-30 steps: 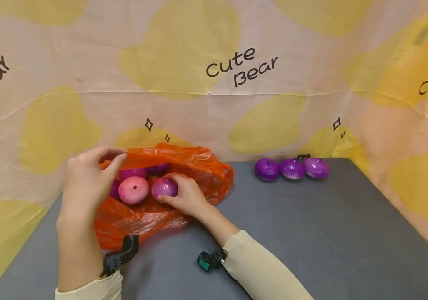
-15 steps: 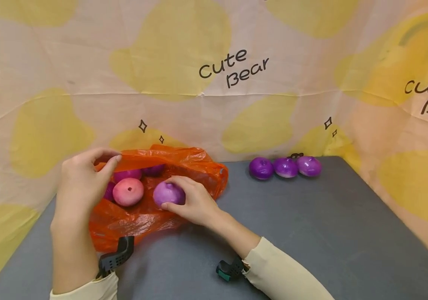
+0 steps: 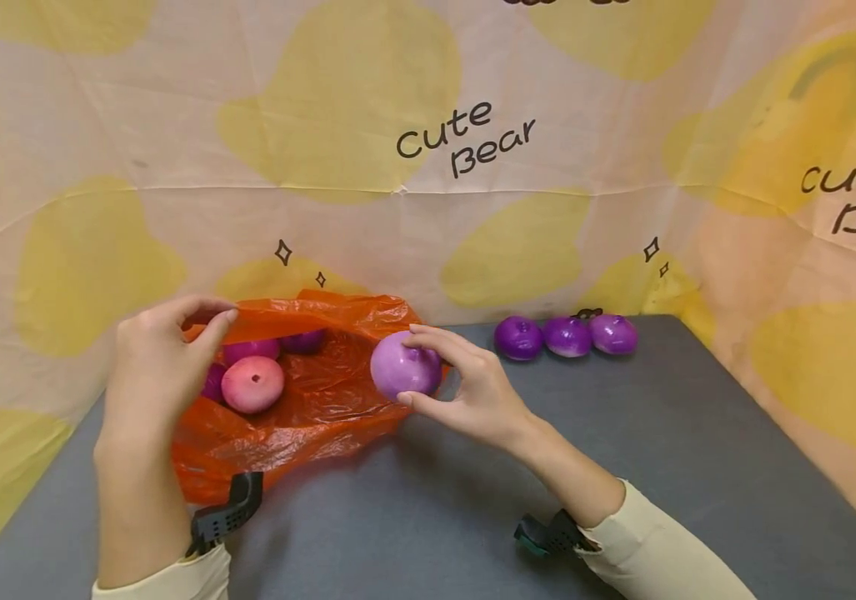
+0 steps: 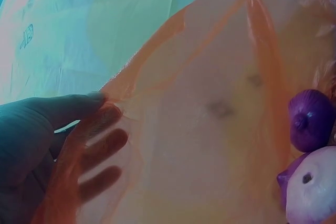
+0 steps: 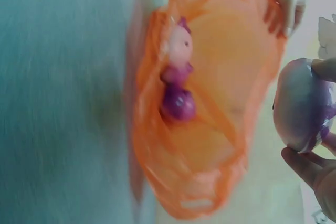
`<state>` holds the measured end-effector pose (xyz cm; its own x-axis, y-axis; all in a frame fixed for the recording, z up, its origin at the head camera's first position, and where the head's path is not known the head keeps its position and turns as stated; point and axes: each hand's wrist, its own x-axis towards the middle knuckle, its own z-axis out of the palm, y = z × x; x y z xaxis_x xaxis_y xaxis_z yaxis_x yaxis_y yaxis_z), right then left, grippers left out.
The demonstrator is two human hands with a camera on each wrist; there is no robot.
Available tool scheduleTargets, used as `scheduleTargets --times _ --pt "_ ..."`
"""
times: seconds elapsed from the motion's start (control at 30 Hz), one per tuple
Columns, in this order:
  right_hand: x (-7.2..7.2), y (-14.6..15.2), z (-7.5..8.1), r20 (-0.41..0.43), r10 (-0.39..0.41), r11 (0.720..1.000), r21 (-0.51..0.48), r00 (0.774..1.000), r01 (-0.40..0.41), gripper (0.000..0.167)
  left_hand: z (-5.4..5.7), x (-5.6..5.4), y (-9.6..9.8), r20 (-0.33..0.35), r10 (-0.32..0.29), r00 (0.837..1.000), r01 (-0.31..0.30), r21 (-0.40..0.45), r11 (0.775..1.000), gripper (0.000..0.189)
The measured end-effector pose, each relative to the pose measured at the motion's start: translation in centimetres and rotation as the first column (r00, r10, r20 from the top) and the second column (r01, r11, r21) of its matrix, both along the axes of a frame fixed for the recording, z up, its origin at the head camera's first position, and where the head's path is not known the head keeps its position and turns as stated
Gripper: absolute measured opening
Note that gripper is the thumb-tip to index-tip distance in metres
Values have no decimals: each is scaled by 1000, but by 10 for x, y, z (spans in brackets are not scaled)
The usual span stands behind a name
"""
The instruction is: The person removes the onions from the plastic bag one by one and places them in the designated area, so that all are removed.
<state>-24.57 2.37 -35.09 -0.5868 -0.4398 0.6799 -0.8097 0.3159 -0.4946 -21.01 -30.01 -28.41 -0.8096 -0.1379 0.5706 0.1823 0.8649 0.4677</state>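
Note:
An orange plastic bag lies mouth open on the grey table at left. My left hand pinches its upper edge between thumb and fingers; in the left wrist view the fingers show through the film. My right hand holds a glossy light purple onion by thumb and fingertips, raised at the bag's right side. In the right wrist view this onion is apart from the bag. Inside the bag sit a pink onion and several purple onions, partly hidden by the film.
Three purple onions, one of them the leftmost onion, stand in a row at the table's back edge. A printed cloth hangs behind and along the sides. The grey table spreads out at right.
My right hand has lifted the light purple onion out of the bag and carried it to the right. My left hand keeps its grip on the bag's edge.

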Motion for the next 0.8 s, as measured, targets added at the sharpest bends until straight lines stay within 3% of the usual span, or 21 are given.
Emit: scheduleTargets --times 0.13,0.4,0.57,0.8 --pt "1 23 9 -71 -27 999 -20 997 26 55 0 0 -1 -5 8 1000 -8 -17 1000 20" --pt "2 65 26 -121 -131 991 7 984 133 61 2 0 1 -13 12 1000 -12 -43 999 19" --pt "2 90 29 -143 -203 979 -37 969 200 63 2 -2 2 -1 6 1000 -6 -38 999 19" --pt "-9 115 36 -160 -282 957 -115 946 266 64 0 -2 1 28 10 1000 -9 -32 999 21"
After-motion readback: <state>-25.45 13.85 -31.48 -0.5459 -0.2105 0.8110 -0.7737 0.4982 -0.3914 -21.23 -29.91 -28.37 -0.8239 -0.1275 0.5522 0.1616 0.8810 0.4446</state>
